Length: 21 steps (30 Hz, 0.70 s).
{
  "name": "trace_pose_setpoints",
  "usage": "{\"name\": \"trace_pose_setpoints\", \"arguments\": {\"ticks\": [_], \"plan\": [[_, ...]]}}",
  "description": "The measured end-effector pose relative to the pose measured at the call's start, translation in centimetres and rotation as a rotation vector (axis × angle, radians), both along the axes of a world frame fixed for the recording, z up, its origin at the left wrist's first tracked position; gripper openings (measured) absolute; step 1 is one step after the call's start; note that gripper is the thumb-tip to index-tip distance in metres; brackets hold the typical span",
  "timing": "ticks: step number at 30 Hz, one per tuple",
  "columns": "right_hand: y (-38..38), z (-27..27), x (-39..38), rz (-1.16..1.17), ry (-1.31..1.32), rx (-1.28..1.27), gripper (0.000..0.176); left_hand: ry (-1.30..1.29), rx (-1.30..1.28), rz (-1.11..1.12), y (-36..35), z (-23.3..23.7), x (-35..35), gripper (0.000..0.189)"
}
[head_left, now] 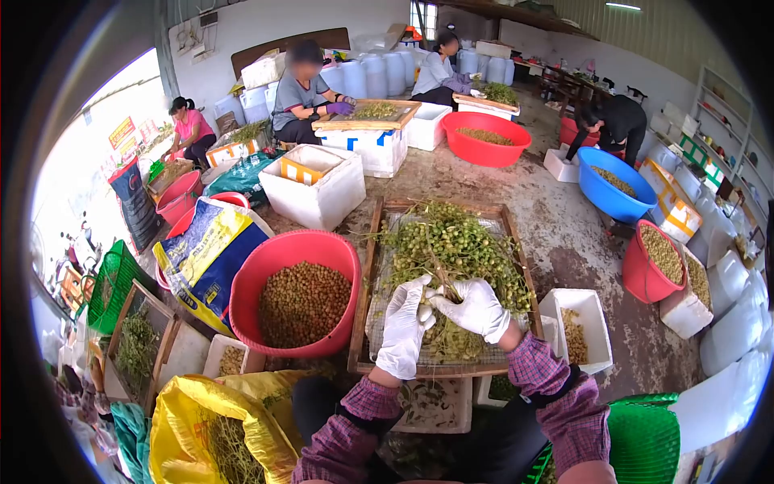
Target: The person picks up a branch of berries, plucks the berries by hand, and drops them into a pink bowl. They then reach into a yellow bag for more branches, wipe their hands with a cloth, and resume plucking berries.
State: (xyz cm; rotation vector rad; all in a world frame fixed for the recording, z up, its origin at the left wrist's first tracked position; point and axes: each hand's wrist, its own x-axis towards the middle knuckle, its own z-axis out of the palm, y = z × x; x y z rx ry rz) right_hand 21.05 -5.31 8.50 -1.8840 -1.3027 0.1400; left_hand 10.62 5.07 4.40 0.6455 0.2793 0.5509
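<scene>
Both hands wear white gloves and meet over a wood-framed mesh screen (527,274). A heap of green plants with small round fruits (451,242) covers much of the mesh. My left hand (403,323) is closed, its fingertips pinching thin stems near the heap's front edge. Beside it my right hand (474,308) is closed on the stems too, thumb towards the left hand. What lies inside the fingers is partly hidden. Left of the screen stands a red tub of brownish round fruits (305,305).
A yellow sack (181,427) of stems lies front left, a green basket (645,436) front right. White foam boxes (597,323) flank the screen. Several people work farther back, one in grey (300,101) at another screen. A blue tub (617,185) stands right.
</scene>
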Motion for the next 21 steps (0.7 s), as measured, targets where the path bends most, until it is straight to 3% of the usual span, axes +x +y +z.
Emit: {"name": "trace_pose_setpoints", "arguments": {"ticks": [5,9,14,17,21], "plan": [[0.4,0.3,-0.9,-0.003,0.309,0.021,0.015,-0.019,-0.024,0.034,-0.2,-1.4,0.8,0.020],[0.6,-1.2,0.4,-0.090,0.146,-0.002,0.010,-0.034,-0.199,-0.031,1.1,-2.6,0.5,0.024],[0.2,-2.0,0.8,0.023,0.382,0.112,0.006,0.077,-0.132,-0.221,0.5,-2.1,-0.2,0.026],[0.3,-2.7,0.9,0.018,0.304,0.055,0.007,0.164,-0.099,-0.230,-0.1,-1.4,-0.1,0.018],[0.3,-2.0,0.1,-0.010,-0.040,-0.001,0.009,0.119,-0.056,-0.152,-0.9,-1.8,-0.3,0.006]]}}
